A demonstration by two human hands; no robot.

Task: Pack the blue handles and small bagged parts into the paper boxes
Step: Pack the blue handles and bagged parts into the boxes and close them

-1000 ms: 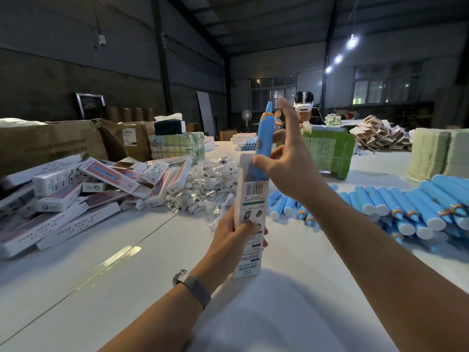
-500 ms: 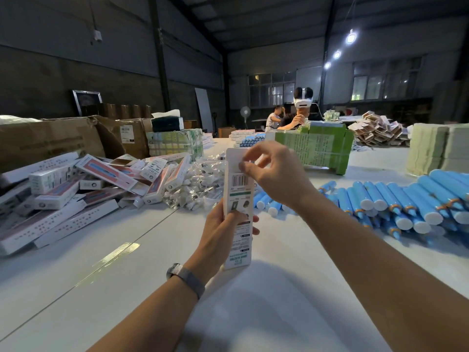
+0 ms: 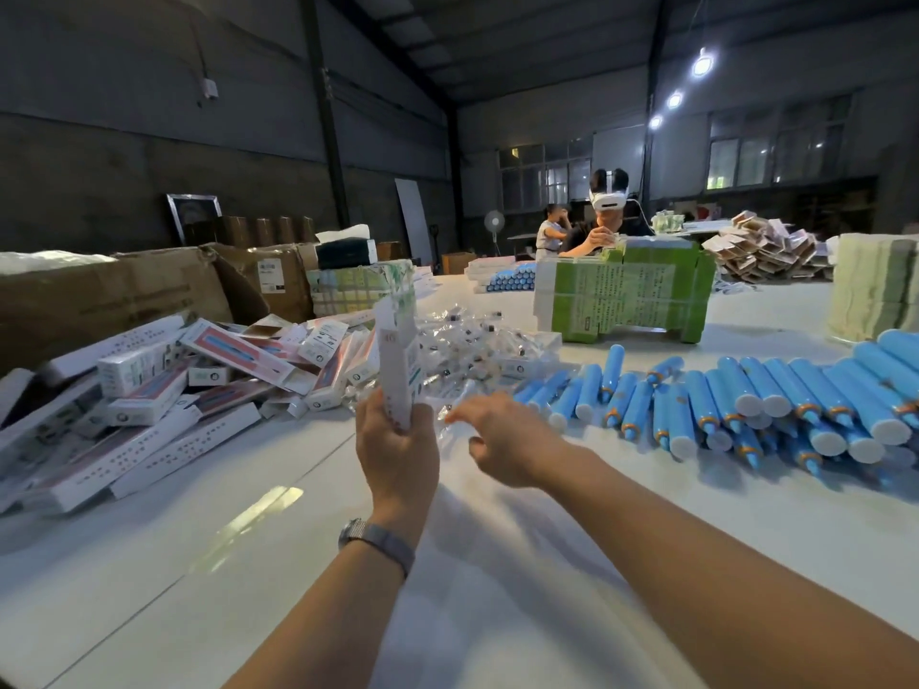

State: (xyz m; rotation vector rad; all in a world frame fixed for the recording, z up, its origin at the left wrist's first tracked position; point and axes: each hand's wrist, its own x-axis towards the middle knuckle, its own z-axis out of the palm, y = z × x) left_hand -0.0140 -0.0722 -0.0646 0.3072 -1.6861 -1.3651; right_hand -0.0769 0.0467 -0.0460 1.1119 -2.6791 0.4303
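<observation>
On my feed the left hand (image 3: pixel 398 442) holds a tall white paper box (image 3: pixel 396 363) upright above the white table (image 3: pixel 497 564), its grip wrapped round the box's lower end; a grey watch band (image 3: pixel 376 538) sits on that wrist. The right hand (image 3: pixel 502 442) reaches forward and low over the table, fingers loosely spread and blurred, holding nothing I can make out; its fingertips are near the front edge of the heap of small clear-bagged parts (image 3: pixel 477 343), but I cannot tell whether they touch a bag.

The bagged parts lie in the middle of the table, just behind the held box. To the right of them runs a long row of blue cylindrical handles (image 3: pixel 746 405) with white end caps and orange collars, lying on their sides, some overlapping. To the left is a loose pile of white and pink paper boxes (image 3: pixel 164 390), with brown cardboard cartons (image 3: pixel 99 300) behind it. Further back stands a green printed stack of flat cartons (image 3: pixel 626 295), and beyond it a seated person wearing a white headset (image 3: pixel 609 198)
</observation>
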